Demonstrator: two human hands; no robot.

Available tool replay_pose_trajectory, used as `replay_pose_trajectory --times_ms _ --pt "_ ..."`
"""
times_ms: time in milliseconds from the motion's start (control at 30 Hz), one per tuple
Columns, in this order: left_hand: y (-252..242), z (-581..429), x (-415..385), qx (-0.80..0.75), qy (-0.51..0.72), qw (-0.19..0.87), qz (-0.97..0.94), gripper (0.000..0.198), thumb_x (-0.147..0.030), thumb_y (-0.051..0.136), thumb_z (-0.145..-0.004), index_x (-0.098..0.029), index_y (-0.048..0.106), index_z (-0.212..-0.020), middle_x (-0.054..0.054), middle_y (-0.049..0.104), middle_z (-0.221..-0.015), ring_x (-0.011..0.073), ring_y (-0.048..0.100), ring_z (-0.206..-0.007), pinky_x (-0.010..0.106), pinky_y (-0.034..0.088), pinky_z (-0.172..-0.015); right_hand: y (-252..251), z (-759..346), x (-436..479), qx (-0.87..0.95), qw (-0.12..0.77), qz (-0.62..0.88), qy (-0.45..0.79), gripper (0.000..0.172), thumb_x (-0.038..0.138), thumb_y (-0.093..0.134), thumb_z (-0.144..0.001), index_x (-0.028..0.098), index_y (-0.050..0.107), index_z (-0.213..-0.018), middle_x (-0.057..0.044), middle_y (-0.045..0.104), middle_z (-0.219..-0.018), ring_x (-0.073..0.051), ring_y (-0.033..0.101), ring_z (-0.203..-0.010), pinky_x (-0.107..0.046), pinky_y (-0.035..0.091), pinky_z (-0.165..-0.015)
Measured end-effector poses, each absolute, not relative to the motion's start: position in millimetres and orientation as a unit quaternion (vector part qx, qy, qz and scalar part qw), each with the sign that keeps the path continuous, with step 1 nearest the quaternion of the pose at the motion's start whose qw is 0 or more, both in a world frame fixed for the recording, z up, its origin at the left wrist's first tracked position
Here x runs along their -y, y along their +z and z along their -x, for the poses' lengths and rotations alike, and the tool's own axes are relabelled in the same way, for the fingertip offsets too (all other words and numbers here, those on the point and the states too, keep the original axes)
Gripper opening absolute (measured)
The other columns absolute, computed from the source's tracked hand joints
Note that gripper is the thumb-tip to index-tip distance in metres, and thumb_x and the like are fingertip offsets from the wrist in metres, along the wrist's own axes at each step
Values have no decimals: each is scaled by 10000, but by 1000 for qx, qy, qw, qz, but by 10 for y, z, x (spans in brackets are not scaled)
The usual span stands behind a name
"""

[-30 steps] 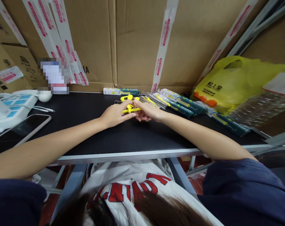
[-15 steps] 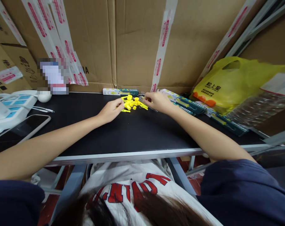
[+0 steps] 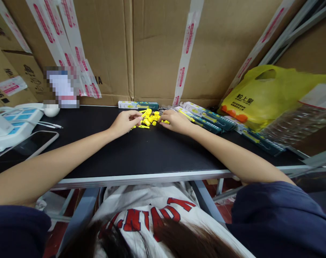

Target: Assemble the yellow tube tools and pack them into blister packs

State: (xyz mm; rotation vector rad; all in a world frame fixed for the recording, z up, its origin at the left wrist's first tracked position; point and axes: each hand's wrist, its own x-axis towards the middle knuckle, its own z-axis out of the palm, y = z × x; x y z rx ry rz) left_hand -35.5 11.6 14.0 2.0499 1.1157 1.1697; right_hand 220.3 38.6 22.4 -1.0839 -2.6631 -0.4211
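Note:
A small pile of yellow plastic pieces [image 3: 147,121] lies on the black tabletop [image 3: 141,154], between my two hands. At the pile's left side, my left hand [image 3: 123,123] pinches a slim yellow plastic piece [image 3: 143,115] between thumb and fingers. From the right, my right hand [image 3: 175,120] curls its fingers down over another yellow piece [image 3: 166,122] at the pile's edge. The fingertips partly hide that piece. Thin clear items [image 3: 168,108] show just behind the right hand; their kind is hard to make out.
A slim printed box [image 3: 138,105] lies behind the pile. More such boxes [image 3: 213,117] lie to the right, near a yellow plastic bag [image 3: 259,96]. A phone [image 3: 24,148] and a white power strip [image 3: 20,123] are at left. Cardboard [image 3: 154,50] stands along the back.
My right hand has moved left and slightly nearer, from the clear items onto the pile's right edge. My left hand has shifted slightly left, and its pinched yellow piece now shows.

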Motion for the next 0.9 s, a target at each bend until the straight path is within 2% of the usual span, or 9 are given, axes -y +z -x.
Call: replay_pose_trajectory --times_ms 200,367,467,700,900 --pt "152 366 -142 -448 431 340 -706 142 -252 614 -847 -127 654 -900 54 700 -735 123 646 -567 251 520 -530 222 -2206 -385 905 130 360 -186 211 226 544 -933 165 705 -1055 -120 648 -1063 -247 562 -997 -316 383 -767" --pt "158 400 -159 -459 429 348 -695 125 -256 604 -864 -139 645 -876 32 665 -669 104 622 -524 217 498 -473 234 -2261 -456 905 61 348 -238 235 245 527 -955 135 732 -994 -152 642 -1034 -256 526 -958 -340 356 -769" --pt "153 389 -148 -463 421 351 -697 123 -260 609 -863 -141 635 -875 24 651 -651 98 619 -513 202 489 -456 258 -2211 -441 904 17 326 -276 305 236 448 -995 125 730 -962 -162 650 -1007 -256 511 -936 -345 325 -724" --pt "111 381 -149 -459 407 342 -712 149 -286 640 -841 -146 642 -894 38 679 -675 114 627 -515 241 498 -481 331 -2094 -381 904 -23 305 -299 297 188 434 -991 105 712 -933 -166 675 -956 -249 509 -908 -348 297 -691" --pt "103 367 -133 -453 400 340 -720 148 -271 621 -853 -138 643 -914 30 668 -671 91 613 -508 208 484 -474 291 -2254 -534 912 13 281 -299 296 244 434 -1001 118 700 -966 -135 666 -972 -231 506 -889 -334 309 -725"
